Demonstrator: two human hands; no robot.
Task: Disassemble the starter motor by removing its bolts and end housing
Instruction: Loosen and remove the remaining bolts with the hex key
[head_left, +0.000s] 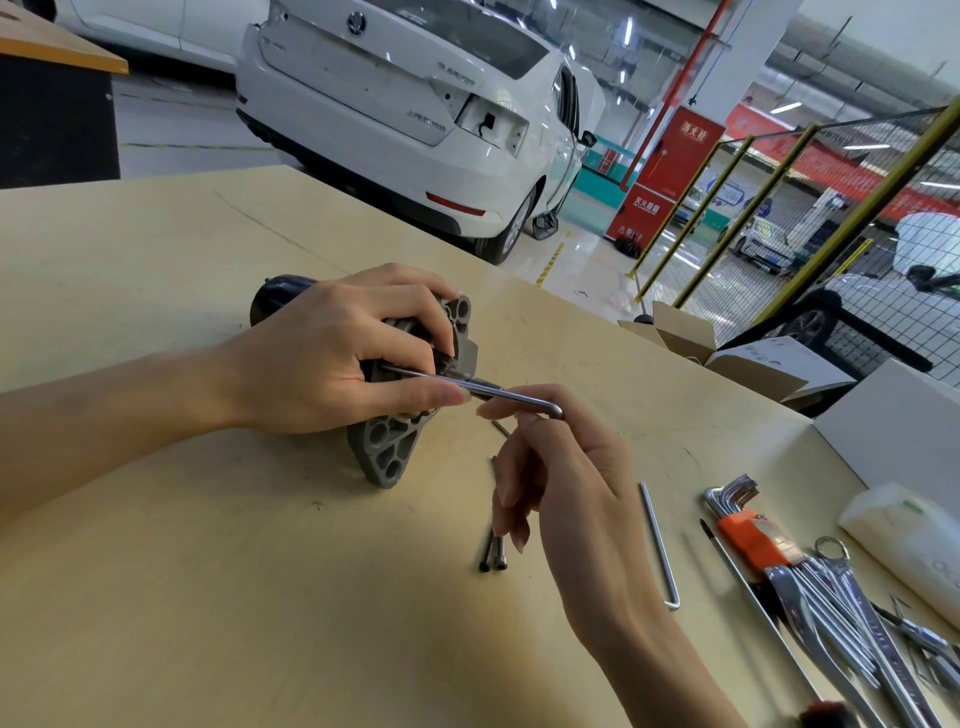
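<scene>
- The starter motor (395, 384) lies on its side on the pale wooden workbench (208, 571), left of centre; its dark cylindrical body points away to the left, and its grey cast end housing (387, 457), a flange with round holes, faces the right.
- The left hand (332, 358) is curled over the top of the motor and grips it, fingers wrapped round the housing rim; the thumb lies along the shaft of a hex key.
- The hex key (467, 389), a bright L-shaped one, runs from the housing face out to the right; its tip sits at the housing, though whether it is seated in a bolt head I cannot tell.
- The right hand (566, 493) pinches the key's bent end between thumb and forefinger; the other fingers hang loosely curled.
- Two long dark bolts (492, 555) lie side by side on the bench just beneath the right hand, apart from the motor.
- Further right lies a loose long hex key (660, 545); beyond it a hex key set in an orange holder (748, 535), then a spread of chrome spanners (841, 623).
- A white car (415, 119) stands behind the bench.
</scene>
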